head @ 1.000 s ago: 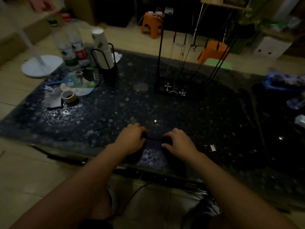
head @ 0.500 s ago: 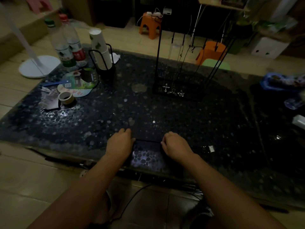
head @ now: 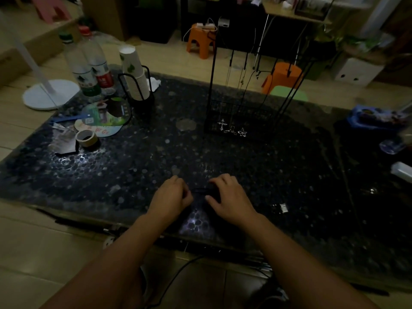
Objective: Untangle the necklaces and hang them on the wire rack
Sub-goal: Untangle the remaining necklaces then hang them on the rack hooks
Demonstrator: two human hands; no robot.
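Low in the frame's centre, the left hand (head: 171, 196) and right hand (head: 227, 197) each pinch a thin black necklace cord (head: 199, 191) stretched between them above the dark pebbled glass table (head: 267, 170).

Both forearms bare, no sleeves; left hand (head: 170, 196) & right hand (head: 229, 198) ungloved.
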